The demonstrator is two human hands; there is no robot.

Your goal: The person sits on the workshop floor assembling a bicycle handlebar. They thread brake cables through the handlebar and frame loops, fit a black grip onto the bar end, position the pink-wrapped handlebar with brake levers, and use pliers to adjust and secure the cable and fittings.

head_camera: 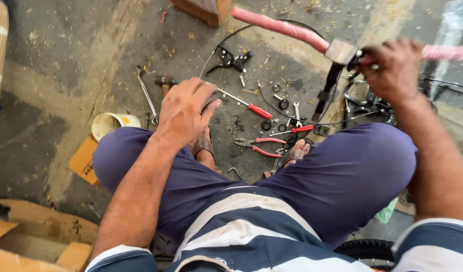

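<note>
Striped shirt (251, 226), left hand (183, 111) fingers spread above knee, right hand (392, 68) fingers gripping pink-wrapped handlebar (287, 27)

A pink wrapping is seen on the handlebar (287, 27). The trousers (342, 176) are coloured dark purple-blue, and the shirt (251, 226) is striped in navy and white. Red handles are carried by the pliers (259, 145) and the screwdriver (249, 107). The floor (50, 75) is grey, the bucket (113, 123) cream.
</note>
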